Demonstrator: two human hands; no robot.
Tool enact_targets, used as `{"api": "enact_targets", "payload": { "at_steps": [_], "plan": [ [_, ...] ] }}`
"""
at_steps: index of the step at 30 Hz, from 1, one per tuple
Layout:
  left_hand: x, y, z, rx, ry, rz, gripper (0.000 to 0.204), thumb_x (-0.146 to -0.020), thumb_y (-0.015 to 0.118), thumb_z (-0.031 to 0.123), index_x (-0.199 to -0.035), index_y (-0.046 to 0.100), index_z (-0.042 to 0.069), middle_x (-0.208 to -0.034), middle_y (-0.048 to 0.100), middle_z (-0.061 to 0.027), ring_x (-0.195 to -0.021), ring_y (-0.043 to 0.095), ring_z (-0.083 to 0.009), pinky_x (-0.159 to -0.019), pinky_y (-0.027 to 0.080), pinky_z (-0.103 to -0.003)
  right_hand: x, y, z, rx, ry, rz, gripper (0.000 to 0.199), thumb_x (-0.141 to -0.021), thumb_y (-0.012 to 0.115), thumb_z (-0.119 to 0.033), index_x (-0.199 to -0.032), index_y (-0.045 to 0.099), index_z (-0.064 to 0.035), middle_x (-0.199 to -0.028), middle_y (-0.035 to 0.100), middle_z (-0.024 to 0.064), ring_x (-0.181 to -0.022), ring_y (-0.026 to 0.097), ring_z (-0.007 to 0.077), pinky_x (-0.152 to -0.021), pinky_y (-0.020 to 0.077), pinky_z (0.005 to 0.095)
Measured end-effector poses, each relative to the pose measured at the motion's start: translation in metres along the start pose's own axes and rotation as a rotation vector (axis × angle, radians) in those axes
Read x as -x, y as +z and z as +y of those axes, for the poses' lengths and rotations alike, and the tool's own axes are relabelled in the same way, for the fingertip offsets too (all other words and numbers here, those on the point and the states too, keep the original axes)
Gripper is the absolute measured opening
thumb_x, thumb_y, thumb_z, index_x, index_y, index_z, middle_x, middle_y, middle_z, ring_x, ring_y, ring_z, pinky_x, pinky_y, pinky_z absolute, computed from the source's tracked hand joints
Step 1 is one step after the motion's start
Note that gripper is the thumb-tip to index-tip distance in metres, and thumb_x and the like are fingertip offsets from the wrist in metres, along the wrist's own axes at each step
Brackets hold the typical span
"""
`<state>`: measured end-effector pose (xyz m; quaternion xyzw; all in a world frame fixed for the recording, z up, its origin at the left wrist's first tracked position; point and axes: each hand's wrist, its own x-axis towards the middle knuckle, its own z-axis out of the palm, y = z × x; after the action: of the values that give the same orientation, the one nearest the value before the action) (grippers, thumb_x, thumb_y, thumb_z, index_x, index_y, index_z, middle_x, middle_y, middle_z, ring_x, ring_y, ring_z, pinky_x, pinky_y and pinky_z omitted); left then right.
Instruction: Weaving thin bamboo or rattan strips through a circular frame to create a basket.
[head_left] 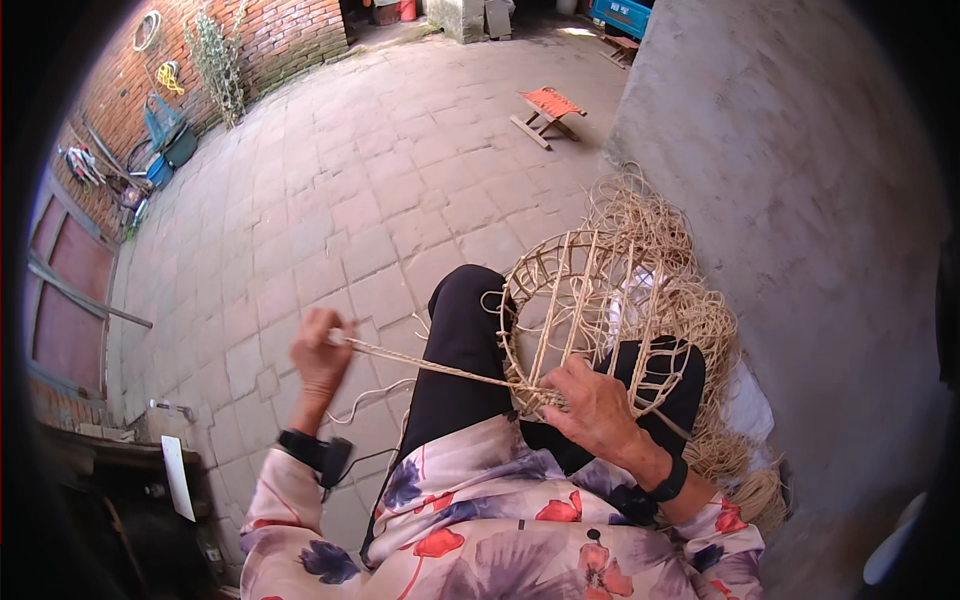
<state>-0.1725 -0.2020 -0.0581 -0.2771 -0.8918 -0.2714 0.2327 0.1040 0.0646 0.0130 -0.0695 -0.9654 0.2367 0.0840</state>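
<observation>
A round, open frame (556, 318) bound with straw-coloured cord rests across my knees, with several cords strung over it. My right hand (598, 408) is closed on the near edge of its rim, over a bunch of wound cord. Out to the left, my left hand (322, 348) is closed in a fist around a cord (430, 364). That cord runs taut from the fist to the rim beside my right hand. A loose cord end (372, 394) curls below the taut one. My left fingertips are partly hidden by the fist.
A large heap of loose cord (700, 315) lies to my right, against a grey wall (790, 200). Ahead on the paved floor (330, 220) stands a folding stool (549, 112) with an orange seat. Buckets (178, 146) stand by the brick wall at far left.
</observation>
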Motion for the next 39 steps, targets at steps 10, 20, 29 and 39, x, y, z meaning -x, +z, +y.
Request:
{"api": "enact_targets", "payload": {
  "at_steps": [10,20,29,39],
  "plan": [
    [-0.032,-0.084,-0.109,-0.272,-0.138,-0.459,0.067,-0.06,0.082,0.024,-0.122,0.062,0.013,-0.112,0.064,-0.0163,-0.108,0.06,-0.0332,-0.09,0.049,-0.041,0.003,-0.001,0.003,-0.025,-0.015,0.037,0.023,-0.077,0.07,-0.019,-0.093,0.059,-0.0072,-0.089,0.052,0.0119,-0.078,0.062,0.0322,-0.066,0.0499,0.0434],
    [0.036,0.012,0.161,0.245,0.657,-0.517,0.014,-0.071,0.076,0.021,-0.08,0.067,0.014,-0.073,0.061,-0.0011,-0.074,0.055,-0.0204,-0.073,0.038,-0.038,0.001,0.0,0.002,-0.025,-0.036,0.017,0.023,-0.077,0.069,-0.019,-0.094,0.059,-0.0073,-0.09,0.052,0.0126,-0.078,0.061,0.0335,-0.066,0.0489,0.0448],
    [-0.036,-0.055,-0.081,-0.31,0.246,-0.061,0.008,-0.078,0.059,0.008,-0.071,0.057,0.009,-0.066,0.06,-0.0129,-0.063,0.059,-0.0355,-0.057,0.043,-0.047,0.003,-0.001,0.004,0.003,-0.055,0.046,0.025,-0.077,0.071,-0.021,-0.094,0.061,-0.0064,-0.089,0.052,0.0129,-0.076,0.062,0.0325,-0.064,0.0498,0.0428],
    [-0.034,-0.08,-0.116,-0.328,0.081,-0.475,0.056,-0.063,0.056,-0.006,-0.115,0.066,0.013,-0.11,0.065,-0.0102,-0.107,0.06,-0.0306,-0.086,0.05,-0.041,0.004,0.002,0.006,-0.004,-0.044,0.048,0.023,-0.077,0.07,-0.019,-0.093,0.059,-0.0072,-0.09,0.052,0.0131,-0.078,0.063,0.0338,-0.065,0.0501,0.0456]
  ]
}}
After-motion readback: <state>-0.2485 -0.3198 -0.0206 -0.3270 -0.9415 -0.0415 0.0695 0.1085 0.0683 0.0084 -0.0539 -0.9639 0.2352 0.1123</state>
